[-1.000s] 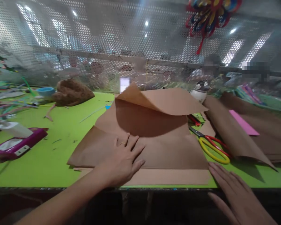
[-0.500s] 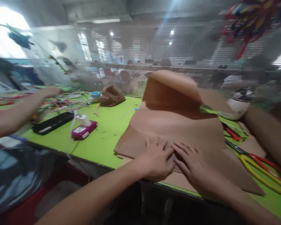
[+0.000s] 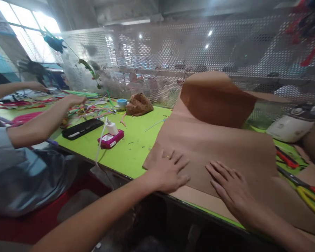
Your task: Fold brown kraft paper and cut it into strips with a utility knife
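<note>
Left hand (image 3: 171,171) (splayed) and right hand (image 3: 229,185) lie palm-down, apart

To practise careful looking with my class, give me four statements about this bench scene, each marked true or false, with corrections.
1. The left hand and the right hand both rest on the brown sheet. True.
2. The two hands are touching each other. False: a gap lies between them.
3. A white plug stands on the purple socket block. True.
4. The ring is on the right hand. False: it is on the left.

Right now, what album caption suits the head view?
Left hand and right hand rest on brown kraft paper, yellow-and-red-handled scissors alongside.
</note>
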Tool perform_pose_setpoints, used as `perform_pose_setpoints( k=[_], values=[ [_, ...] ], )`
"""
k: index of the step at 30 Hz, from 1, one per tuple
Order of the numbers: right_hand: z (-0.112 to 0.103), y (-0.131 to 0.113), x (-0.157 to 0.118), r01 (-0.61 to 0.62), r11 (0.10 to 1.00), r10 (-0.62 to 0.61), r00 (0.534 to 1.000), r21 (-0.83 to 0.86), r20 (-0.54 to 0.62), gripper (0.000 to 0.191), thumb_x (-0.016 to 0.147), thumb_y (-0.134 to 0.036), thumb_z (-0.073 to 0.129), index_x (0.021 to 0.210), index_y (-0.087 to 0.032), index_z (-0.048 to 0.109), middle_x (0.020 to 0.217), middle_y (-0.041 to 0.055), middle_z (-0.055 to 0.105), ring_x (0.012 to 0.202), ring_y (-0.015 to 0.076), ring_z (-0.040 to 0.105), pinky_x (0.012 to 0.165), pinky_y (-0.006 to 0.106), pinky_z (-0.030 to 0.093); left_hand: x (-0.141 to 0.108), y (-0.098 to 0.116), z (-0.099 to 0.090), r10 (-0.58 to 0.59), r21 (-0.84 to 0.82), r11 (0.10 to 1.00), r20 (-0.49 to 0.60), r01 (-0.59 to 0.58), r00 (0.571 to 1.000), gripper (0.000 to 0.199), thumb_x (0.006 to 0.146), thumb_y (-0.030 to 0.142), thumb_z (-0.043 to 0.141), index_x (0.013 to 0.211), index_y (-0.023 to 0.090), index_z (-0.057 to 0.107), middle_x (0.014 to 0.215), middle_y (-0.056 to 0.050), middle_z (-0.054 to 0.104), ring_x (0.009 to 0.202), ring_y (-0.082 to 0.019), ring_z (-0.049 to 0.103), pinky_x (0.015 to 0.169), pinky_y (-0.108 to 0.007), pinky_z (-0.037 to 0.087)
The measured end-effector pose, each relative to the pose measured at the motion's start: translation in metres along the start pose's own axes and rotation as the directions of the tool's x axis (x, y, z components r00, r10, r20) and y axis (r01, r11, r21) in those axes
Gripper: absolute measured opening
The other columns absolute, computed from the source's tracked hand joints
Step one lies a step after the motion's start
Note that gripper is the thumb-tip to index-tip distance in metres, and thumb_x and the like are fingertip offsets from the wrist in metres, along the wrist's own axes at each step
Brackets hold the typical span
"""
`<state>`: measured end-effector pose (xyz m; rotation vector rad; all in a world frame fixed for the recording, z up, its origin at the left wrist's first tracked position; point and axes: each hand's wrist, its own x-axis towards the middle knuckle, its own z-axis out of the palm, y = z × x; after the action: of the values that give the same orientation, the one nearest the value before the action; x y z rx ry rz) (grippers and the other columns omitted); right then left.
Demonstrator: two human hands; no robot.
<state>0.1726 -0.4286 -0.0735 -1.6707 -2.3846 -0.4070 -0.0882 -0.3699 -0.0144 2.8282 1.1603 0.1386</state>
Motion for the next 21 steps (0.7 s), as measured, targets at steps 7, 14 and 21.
perform_pose_setpoints(
  k=[7,14,21],
  values=[
    [0.000,0.001,-0.002,0.016,1.000,-0.016,1.000,0.004,-0.010,0.050,0.097,-0.036,0.028,0.146,-0.029,0.034,0.148,0.0043,0.040,0.134,0.0246,0.037,0.102,0.045,0.035,-0.032,-0.051,-0.007,-0.097,0.069,0.993,0.001,0.097,0.995,0.069,0.092,0.063,0.023,0.146,0.019,0.028,0.154,-0.014,0.021,0.143,-0.030,0.016,0.113,-0.047,0.017],
    [0.002,0.002,-0.002,0.027,1.000,-0.027,1.000,-0.010,-0.011,0.050,0.097,-0.034,0.029,0.147,-0.029,0.030,0.150,0.0035,0.037,0.134,0.0240,0.036,0.101,0.045,0.035,-0.048,-0.061,-0.012,-0.204,0.128,0.972,0.021,0.199,0.979,0.074,0.092,0.063,0.023,0.146,0.013,0.028,0.153,-0.016,0.022,0.142,-0.031,0.017,0.114,-0.048,0.017],
    [-0.006,-0.004,0.001,-0.006,1.000,0.006,1.000,0.011,0.026,0.053,0.095,-0.046,0.037,0.144,-0.028,0.036,0.149,0.0062,0.038,0.135,0.0272,0.034,0.102,0.050,0.031,-0.041,-0.038,-0.032,-0.170,0.206,0.962,-0.063,0.180,0.983,0.067,0.087,0.049,0.043,0.138,0.005,0.039,0.154,-0.017,0.020,0.143,-0.032,0.011,0.116,-0.047,0.014]
  ],
)
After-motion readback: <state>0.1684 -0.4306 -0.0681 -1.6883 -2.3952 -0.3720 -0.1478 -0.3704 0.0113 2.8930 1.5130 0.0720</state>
